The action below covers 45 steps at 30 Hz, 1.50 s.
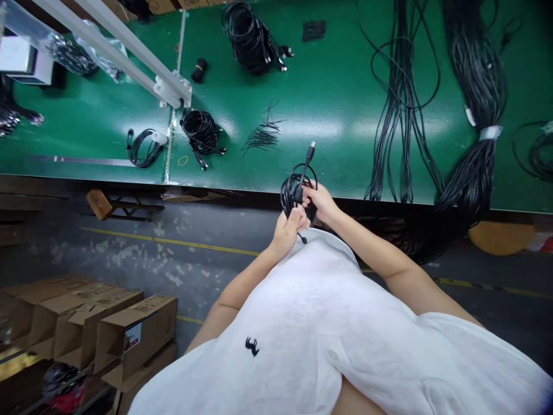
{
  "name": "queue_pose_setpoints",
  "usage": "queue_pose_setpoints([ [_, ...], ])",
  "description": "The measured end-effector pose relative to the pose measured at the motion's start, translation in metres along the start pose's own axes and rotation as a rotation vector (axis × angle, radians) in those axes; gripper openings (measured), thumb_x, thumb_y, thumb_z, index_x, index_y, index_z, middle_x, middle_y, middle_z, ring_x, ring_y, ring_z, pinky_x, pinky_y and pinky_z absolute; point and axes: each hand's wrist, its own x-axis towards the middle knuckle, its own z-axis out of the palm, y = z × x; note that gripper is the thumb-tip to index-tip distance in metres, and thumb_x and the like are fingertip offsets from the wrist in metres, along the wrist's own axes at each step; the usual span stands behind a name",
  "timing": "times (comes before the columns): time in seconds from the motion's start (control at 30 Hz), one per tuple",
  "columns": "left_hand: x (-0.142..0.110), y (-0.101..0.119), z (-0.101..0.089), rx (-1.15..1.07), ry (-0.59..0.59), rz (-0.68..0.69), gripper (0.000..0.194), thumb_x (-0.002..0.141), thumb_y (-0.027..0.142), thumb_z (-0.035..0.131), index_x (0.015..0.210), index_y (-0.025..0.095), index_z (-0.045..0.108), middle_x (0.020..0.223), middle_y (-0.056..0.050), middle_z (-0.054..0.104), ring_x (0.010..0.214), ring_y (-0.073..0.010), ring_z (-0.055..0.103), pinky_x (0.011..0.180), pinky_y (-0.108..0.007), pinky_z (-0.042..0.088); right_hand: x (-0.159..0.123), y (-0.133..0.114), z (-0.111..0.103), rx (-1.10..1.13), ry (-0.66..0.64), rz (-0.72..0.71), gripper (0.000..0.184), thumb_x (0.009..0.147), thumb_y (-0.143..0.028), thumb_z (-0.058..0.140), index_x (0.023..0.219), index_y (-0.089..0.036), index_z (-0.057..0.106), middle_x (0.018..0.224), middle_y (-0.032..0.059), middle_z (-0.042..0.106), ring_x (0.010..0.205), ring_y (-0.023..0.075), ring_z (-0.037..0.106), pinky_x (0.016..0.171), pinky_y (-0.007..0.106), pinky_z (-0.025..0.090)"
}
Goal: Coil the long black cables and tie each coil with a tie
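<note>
Both hands meet at the near edge of the green table [337, 104]. My left hand [288, 229] is closed around the lower part of a coiled black cable [292, 185]. My right hand [318, 200] grips the same coil from the right side, fingers wrapped over its loops. One end of the cable, with a plug [310, 153], sticks up above the coil over the table. A short cable end hangs down under my left hand.
Coiled cable bundles [201, 131] [250, 36] and a heap of thin black ties [264, 135] lie on the table. Long loose cables [401, 104] and a taped thick bundle [481, 115] hang over the right edge. Cardboard boxes [129, 334] stand on the floor at lower left.
</note>
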Motion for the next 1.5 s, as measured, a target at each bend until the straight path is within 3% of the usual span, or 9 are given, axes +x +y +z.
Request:
queue_pose_setpoints([
  [0.1, -0.007, 0.016, -0.007, -0.048, -0.193, -0.150, 0.051, 0.076, 0.066, 0.065, 0.070, 0.019, 0.047, 0.053, 0.009, 0.028, 0.046, -0.0062, 0.026, 0.056, -0.026, 0.040, 0.002, -0.026, -0.021, -0.605, -0.139, -0.476, 0.025, 0.075, -0.022, 0.063, 0.100, -0.019, 0.060, 0.092, 0.0003, 0.066, 0.071, 0.0121, 0.058, 0.068, 0.025, 0.048],
  [0.23, -0.010, 0.029, -0.012, -0.127, -0.278, -0.215, 0.053, 0.072, 0.066, 0.070, 0.069, 0.018, 0.046, 0.051, 0.010, 0.026, 0.044, -0.0053, 0.025, 0.053, -0.024, 0.038, -0.005, -0.059, -0.021, -1.061, -0.273, -0.758, 0.052, 0.079, -0.015, 0.053, 0.131, -0.018, 0.052, 0.104, 0.0053, 0.064, 0.093, 0.0186, 0.060, 0.086, 0.033, 0.047],
  [0.47, -0.014, 0.041, -0.027, -0.306, -0.273, -0.317, 0.060, 0.073, 0.077, 0.058, 0.070, 0.018, 0.051, 0.051, 0.008, 0.027, 0.042, -0.0061, 0.026, 0.051, -0.026, 0.040, -0.014, -0.060, -0.002, -1.275, -0.422, -0.782, 0.031, 0.086, -0.014, 0.042, 0.109, -0.017, 0.063, 0.099, 0.0079, 0.064, 0.089, 0.0199, 0.060, 0.077, 0.029, 0.044],
  [0.63, -0.014, 0.051, -0.046, -0.284, -0.174, -0.456, 0.040, 0.091, 0.052, 0.053, 0.082, 0.014, 0.062, 0.055, 0.005, 0.037, 0.045, -0.0076, 0.038, 0.057, -0.028, 0.045, -0.012, -0.050, -0.003, -1.121, -0.413, -0.726, 0.022, 0.087, -0.016, 0.044, 0.096, -0.017, 0.063, 0.090, 0.0055, 0.066, 0.085, 0.0183, 0.060, 0.076, 0.027, 0.042],
  [0.8, -0.008, 0.050, -0.047, -0.229, -0.235, -0.403, 0.039, 0.081, 0.051, 0.069, 0.080, 0.014, 0.058, 0.054, 0.008, 0.034, 0.042, -0.0041, 0.030, 0.047, -0.021, 0.035, -0.027, -0.050, 0.018, -1.259, -0.275, -0.770, 0.021, 0.092, -0.019, 0.042, 0.093, -0.018, 0.063, 0.087, 0.0060, 0.064, 0.080, 0.0170, 0.057, 0.069, 0.026, 0.038],
  [0.9, -0.008, 0.048, -0.044, -0.144, -0.329, -0.376, 0.044, 0.072, 0.053, 0.077, 0.078, 0.014, 0.056, 0.054, 0.007, 0.039, 0.045, -0.0052, 0.037, 0.047, -0.020, 0.034, -0.031, -0.057, 0.032, -1.386, -0.343, -0.840, 0.022, 0.095, -0.026, 0.044, 0.088, -0.018, 0.063, 0.084, 0.0068, 0.062, 0.078, 0.0174, 0.054, 0.067, 0.028, 0.035],
  [1.0, -0.009, 0.052, -0.046, -0.111, -0.316, -0.341, 0.045, 0.072, 0.054, 0.076, 0.077, 0.015, 0.054, 0.049, 0.009, 0.035, 0.041, -0.0036, 0.029, 0.042, -0.018, 0.026, -0.023, -0.056, 0.033, -1.234, -0.444, -0.735, 0.016, 0.091, -0.028, 0.052, 0.083, -0.019, 0.062, 0.078, 0.0043, 0.059, 0.075, 0.0167, 0.053, 0.067, 0.028, 0.036],
  [1.27, 0.009, 0.044, -0.044, -0.263, 0.204, 0.082, 0.035, 0.087, 0.050, 0.063, 0.077, 0.020, 0.048, 0.053, 0.009, 0.031, 0.042, -0.0047, 0.031, 0.045, -0.019, 0.033, -0.007, 0.021, 0.071, 0.283, 0.078, 0.245, 0.026, 0.089, -0.035, 0.061, 0.075, -0.021, 0.044, 0.050, -0.0103, 0.032, 0.042, 0.0057, 0.031, 0.045, 0.018, 0.036],
  [1.5, 0.010, 0.013, -0.056, -0.213, 0.315, 0.161, 0.041, 0.086, 0.057, 0.059, 0.075, 0.020, 0.044, 0.057, 0.007, 0.035, 0.051, -0.0067, 0.037, 0.056, -0.021, 0.039, 0.015, 0.036, 0.082, 0.403, 0.116, 0.352, 0.023, 0.091, -0.027, 0.057, 0.075, -0.020, 0.043, 0.048, -0.0124, 0.027, 0.038, 0.0042, 0.024, 0.037, 0.015, 0.027],
])
